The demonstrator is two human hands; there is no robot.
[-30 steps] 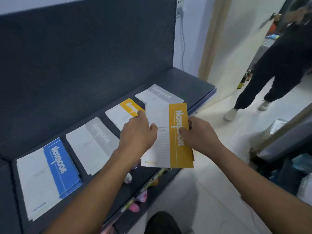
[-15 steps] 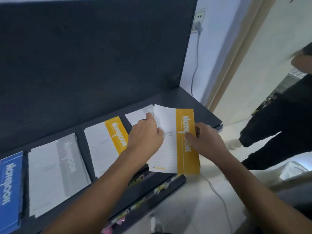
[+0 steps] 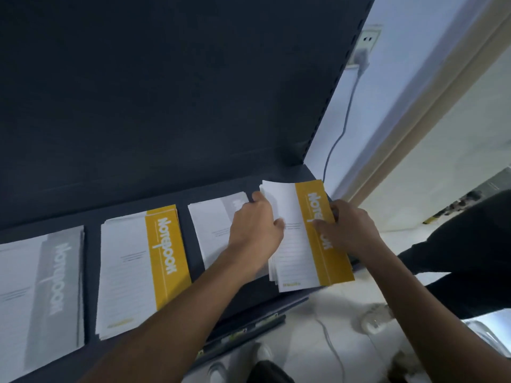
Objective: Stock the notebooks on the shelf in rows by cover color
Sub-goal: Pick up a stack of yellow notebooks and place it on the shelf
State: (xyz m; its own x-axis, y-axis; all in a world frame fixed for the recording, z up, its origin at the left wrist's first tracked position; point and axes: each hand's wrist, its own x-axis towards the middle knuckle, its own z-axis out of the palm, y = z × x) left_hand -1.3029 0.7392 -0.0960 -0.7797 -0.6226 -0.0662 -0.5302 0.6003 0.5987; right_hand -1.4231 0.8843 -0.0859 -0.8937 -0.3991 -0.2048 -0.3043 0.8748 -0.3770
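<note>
Yellow notebooks [image 3: 290,252]: stack at shelf [image 3: 91,272] right end, long axis back-to-front, apparently overhanging front edge. Left hand [image 3: 255,228] pinches left side, right hand [image 3: 351,230] pinches right side; equally near.

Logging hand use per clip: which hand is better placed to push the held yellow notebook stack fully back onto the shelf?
Likely right: the right hand grips the yellow stack mid-length at its free outer edge. The left hand pinches its far corner, crowded over the grey stack.
</note>
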